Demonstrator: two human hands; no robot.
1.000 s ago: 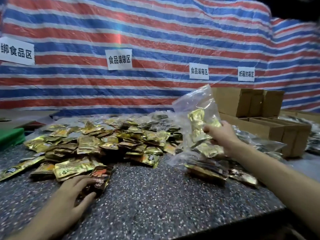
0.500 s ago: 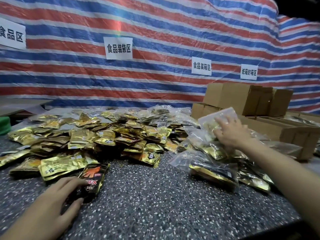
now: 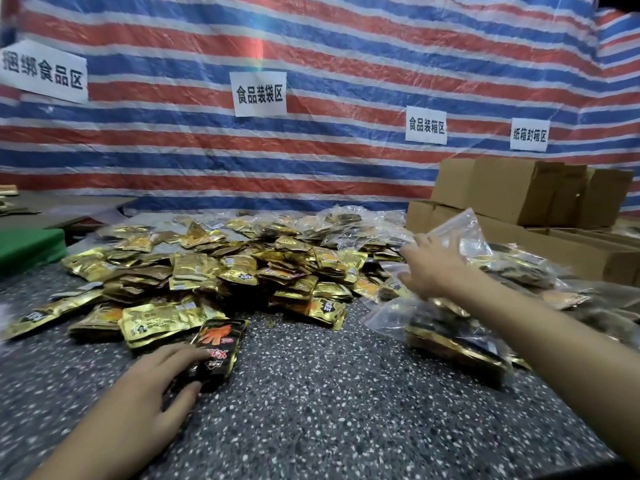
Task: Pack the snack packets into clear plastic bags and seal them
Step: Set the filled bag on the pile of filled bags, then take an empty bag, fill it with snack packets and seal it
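Looking down from the camera on my head, I see my left hand (image 3: 152, 386) low on the dark speckled stone bench (image 3: 329, 403). Its fingers lie almost straight on the near end of a small black snack packet with red print (image 3: 218, 348). My thumb sits at the packet's edge. The packet lies flat on the bench, just in front of the big pile of shiny gold foil snack packets (image 3: 214, 271).

My right hand (image 3: 429, 268) is out to the right with its fingers spread wide. It holds nothing that I can see. Just past its fingertips a crinkly clear plastic bag (image 3: 464, 230) sticks up, and I cannot tell if I touch it. Under my wrist lie filled clear plastic bags (image 3: 450, 337) with gold packets inside. Behind them stand brown cardboard boxes (image 3: 502, 195). A red, white and blue striped plastic sheet (image 3: 311, 46) hangs at the back.

I think I am between bags, with one hand at the finished heap and the other on a new packet. Next, my left hand needs to get a finger under the flat, slippery packet and pinch it up. My right hand needs an empty bag with its mouth held open.
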